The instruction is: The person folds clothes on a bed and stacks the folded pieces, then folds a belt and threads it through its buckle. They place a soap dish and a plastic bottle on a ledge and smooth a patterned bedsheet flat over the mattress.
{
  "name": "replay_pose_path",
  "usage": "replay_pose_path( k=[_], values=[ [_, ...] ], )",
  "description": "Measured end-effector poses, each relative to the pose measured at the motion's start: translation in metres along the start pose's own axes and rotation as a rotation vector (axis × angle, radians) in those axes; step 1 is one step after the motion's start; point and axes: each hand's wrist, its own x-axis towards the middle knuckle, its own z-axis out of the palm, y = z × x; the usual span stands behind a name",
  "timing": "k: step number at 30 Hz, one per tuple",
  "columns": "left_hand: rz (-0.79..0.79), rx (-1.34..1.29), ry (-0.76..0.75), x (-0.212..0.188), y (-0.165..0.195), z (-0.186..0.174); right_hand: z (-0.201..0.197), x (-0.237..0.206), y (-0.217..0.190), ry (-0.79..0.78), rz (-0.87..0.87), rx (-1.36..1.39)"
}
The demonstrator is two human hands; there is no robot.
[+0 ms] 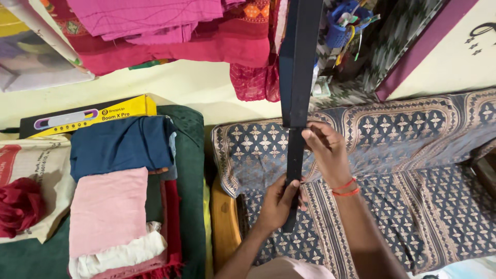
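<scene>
A long dark cloth strip (296, 103) hangs almost straight up and down in the middle of the view, its long axis running from the top edge down to a loose end near the person's lap. It looks folded lengthwise into a narrow band; its upper part is wider than its lower part.

Both hands are on it. The right hand (326, 152) is the higher one, fingers curled and pinching the strip's edge where the wide part narrows. The left hand (279, 204) is lower, closed around the narrow part just above the free end. The strip therefore runs up and away from the hands, and the left hand is nearer its bottom end. Two orange threads (345, 188) circle the right wrist.

Behind the strip lies a blue and brown patterned blanket (413, 155), spread flat. To the left, on a green cover (191, 155), sits a stack of folded clothes: a navy piece (121, 144), a pink piece (108, 209), a white piece (121, 253). A yellow box (85, 116) lies beyond the stack; what it holds cannot be told. A dark red bundle (19, 206) rests on a printed sack at far left. A blue basket (343, 26) at top holds small items, too small to identify. Pink and red cloths (170, 31) hang above.
</scene>
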Motion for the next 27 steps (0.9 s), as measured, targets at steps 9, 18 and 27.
replay_pose_path(
  k=[9,18,27],
  values=[
    [0.065,0.09,0.041,0.001,-0.015,-0.018,0.019,0.02,-0.044,0.024,-0.063,-0.087],
    [0.146,0.099,0.09,0.01,-0.053,-0.049,0.039,0.045,-0.063,0.007,-0.063,0.005],
    [0.35,0.44,0.021,0.019,0.009,-0.017,0.025,0.052,-0.078,-0.158,-0.081,0.032]
  ],
)
